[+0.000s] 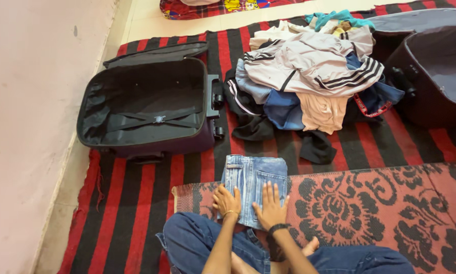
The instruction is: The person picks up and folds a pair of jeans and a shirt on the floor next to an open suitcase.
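Looking down at my own two hands, both flat on a folded pair of light blue denim jeans [252, 185] that lies on the patterned red-and-black mat [380, 203] right in front of my crossed legs. My left hand [227, 201] rests on the near left corner of the jeans, fingers spread and the grip wide, holding nothing. My right hand [271, 207] presses the near middle of the jeans, palm down, grip just as wide, pinching nothing either.

I judge this denim as soft but with some body: thick cloth, not slippery, nothing fragile, light enough for one hand yet floppy once lifted. The fold would slump if I took it by one corner, so I reckon the sound hold is along both side edges of the jeans, or one palm slid under with the other on top.

Beyond the jeans and to the left, an open black suitcase [147, 104] lies on the striped red-and-black rug [136, 198]. Beyond the jeans and to the right sits a heap of loose clothes [309, 76], with a second open suitcase [435, 71] past it.
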